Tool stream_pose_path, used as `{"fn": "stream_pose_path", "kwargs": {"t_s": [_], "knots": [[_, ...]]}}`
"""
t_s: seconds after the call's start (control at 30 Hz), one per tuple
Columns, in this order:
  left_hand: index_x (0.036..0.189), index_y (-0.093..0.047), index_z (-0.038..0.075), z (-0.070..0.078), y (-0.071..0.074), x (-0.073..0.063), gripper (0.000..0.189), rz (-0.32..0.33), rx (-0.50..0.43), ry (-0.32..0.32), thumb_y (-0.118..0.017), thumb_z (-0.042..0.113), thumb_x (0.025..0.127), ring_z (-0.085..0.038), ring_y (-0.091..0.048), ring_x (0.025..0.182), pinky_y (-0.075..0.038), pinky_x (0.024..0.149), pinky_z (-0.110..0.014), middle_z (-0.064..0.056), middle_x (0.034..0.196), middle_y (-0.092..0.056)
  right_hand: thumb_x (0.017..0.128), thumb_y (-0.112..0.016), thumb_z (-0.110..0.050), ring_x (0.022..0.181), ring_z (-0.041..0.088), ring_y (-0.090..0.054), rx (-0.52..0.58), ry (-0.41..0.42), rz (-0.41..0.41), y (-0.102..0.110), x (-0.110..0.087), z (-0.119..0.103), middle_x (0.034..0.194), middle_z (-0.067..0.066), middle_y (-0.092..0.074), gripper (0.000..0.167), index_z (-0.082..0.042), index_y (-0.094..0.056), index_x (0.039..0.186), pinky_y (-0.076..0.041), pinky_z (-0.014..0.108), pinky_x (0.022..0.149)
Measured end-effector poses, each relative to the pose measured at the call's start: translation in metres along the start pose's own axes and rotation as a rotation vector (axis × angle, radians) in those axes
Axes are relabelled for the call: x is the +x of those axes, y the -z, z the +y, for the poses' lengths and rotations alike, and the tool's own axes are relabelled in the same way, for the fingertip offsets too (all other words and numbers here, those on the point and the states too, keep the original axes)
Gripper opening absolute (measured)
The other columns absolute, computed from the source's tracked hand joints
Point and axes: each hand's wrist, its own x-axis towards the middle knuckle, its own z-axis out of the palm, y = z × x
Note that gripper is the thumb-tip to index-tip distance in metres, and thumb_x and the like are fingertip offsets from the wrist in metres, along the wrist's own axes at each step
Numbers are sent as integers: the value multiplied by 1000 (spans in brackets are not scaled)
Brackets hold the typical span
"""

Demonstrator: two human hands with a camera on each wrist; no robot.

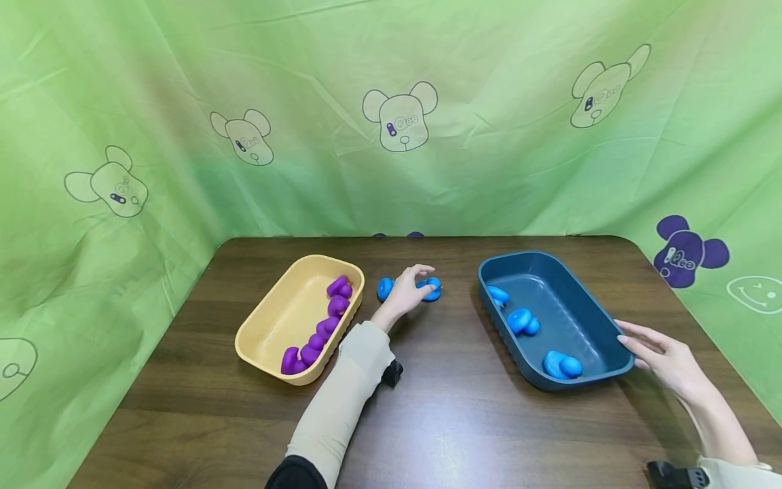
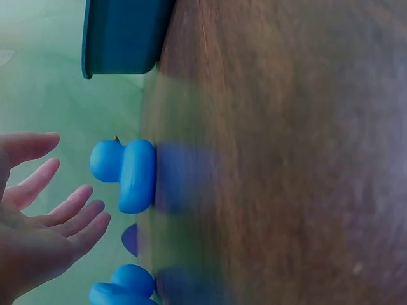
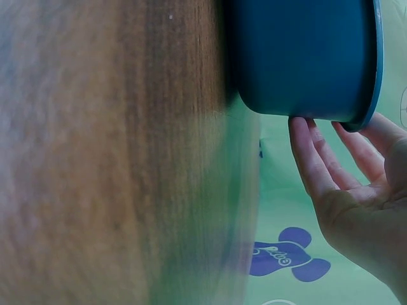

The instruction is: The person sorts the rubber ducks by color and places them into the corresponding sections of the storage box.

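Observation:
My left hand (image 1: pixel 405 292) reaches over the table between the two bins, fingers spread and loosely bent. Beneath and beside it sit two blue toy ducks (image 1: pixel 385 288). In the left wrist view the hand (image 2: pixel 48 222) is apart from the nearer blue duck (image 2: pixel 138 175), with nothing held. At the right, my right hand (image 1: pixel 666 356) holds the near right corner of the dark blue bin (image 1: pixel 586 292). Its fingers (image 3: pixel 308 155) touch the outer wall under the rim in the right wrist view. Several blue ducks (image 1: pixel 519 320) lie inside along its left wall.
A yellow bin (image 1: pixel 269 326) stands left of my left forearm, with several purple toy ducks (image 1: pixel 318 339) along its right side. Everything stands on a dark wooden table (image 1: pixel 440 414). A green printed curtain (image 1: pixel 318 183) hangs behind and at the sides.

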Motion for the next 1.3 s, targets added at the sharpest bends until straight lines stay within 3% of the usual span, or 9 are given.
{"fn": "stream_pose_path", "kwargs": {"t_s": [0.4, 1.3], "knots": [[120, -52, 6, -8, 1, 8, 33, -82, 31, 47, -55, 12, 87, -23, -43, 117, -35, 96, -32, -12, 123, -49, 90, -52, -16, 82, -18, -48, 0, -14, -9, 0, 1, 0, 95, -37, -49, 34, -30, -54, 121, -44, 10, 62], [117, -54, 8, -14, -5, 16, 30, -128, 49, 64, -55, 14, 88, -22, -45, 114, -36, 94, -33, -11, 120, -53, 90, -51, -16, 82, -18, -48, 8, -5, -10, 0, 0, 1, 95, -37, -50, 34, -30, -54, 120, -44, 10, 62]]}}
